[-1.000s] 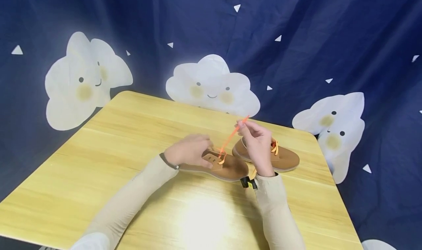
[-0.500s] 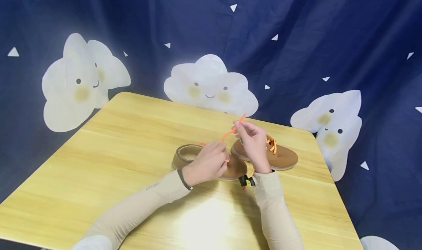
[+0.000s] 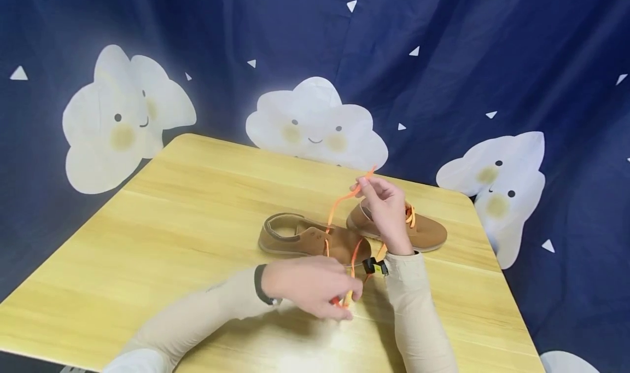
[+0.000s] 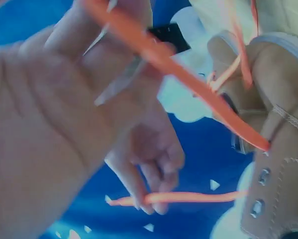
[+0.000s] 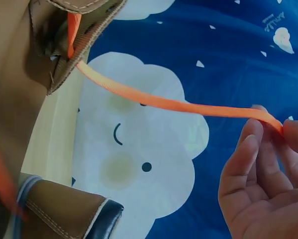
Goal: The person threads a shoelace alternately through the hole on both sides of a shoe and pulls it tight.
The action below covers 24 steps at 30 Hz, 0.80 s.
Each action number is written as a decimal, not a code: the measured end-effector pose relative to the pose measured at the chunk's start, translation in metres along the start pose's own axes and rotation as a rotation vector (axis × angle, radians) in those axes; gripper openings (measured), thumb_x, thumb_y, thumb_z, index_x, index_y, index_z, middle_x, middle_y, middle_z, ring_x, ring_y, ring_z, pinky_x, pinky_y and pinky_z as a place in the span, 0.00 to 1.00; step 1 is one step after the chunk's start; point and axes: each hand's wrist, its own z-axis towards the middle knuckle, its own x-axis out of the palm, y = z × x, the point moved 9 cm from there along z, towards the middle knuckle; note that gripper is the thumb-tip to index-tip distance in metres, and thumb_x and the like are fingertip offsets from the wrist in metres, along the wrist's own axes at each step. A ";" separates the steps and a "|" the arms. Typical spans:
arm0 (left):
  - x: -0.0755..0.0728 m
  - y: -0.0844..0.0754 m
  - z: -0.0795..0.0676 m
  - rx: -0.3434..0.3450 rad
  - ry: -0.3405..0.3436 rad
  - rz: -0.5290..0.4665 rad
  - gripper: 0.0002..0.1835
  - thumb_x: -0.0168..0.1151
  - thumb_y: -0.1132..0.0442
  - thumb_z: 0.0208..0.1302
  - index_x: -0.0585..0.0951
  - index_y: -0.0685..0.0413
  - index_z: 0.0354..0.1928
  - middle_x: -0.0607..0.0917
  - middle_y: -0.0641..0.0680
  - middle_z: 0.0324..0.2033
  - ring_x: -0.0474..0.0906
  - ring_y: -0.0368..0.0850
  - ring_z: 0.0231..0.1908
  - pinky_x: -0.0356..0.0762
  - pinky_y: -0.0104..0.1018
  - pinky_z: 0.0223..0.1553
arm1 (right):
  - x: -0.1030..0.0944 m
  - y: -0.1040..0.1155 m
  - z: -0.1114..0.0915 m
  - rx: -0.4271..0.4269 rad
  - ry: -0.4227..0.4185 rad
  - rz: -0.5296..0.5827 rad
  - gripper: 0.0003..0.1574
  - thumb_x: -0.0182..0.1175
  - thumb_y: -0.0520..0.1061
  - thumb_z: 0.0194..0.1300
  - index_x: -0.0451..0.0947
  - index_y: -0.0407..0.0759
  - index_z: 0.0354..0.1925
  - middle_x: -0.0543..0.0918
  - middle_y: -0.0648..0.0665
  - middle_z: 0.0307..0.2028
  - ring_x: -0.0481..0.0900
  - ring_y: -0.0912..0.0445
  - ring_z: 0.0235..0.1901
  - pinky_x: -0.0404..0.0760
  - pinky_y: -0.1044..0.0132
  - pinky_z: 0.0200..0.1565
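Observation:
A brown shoe lies on the table, its opening to the left and its toe to the right. An orange shoelace runs up from its eyelets. My right hand pinches this lace near its tip between thumb and fingertips, raised above the shoe; the right wrist view shows the lace stretched from the shoe flap to the fingers. In front of the shoe, my left hand holds another length of orange lace between thumb and fingers. The left wrist view shows this lace leaving an eyelet, blurred near the hand.
A second brown shoe with tied orange laces stands behind and right of the first, partly hidden by my right hand. Both rest on a wooden table. A dark blue curtain with white clouds hangs behind the table.
My left hand has moved from over the shoe's eyelets toward the front of the table, drawing lace along. The right hand stays raised with its lace end, which hangs slacker than at first.

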 end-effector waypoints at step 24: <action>-0.052 0.110 -0.034 -0.455 -0.349 0.040 0.06 0.64 0.58 0.70 0.85 0.47 0.33 0.81 0.46 0.32 0.75 0.40 0.32 0.76 0.34 0.32 | 0.015 0.000 0.001 -0.002 0.036 0.080 0.19 0.64 0.38 0.72 0.79 0.28 0.57 0.88 0.30 0.51 0.90 0.60 0.44 0.86 0.68 0.54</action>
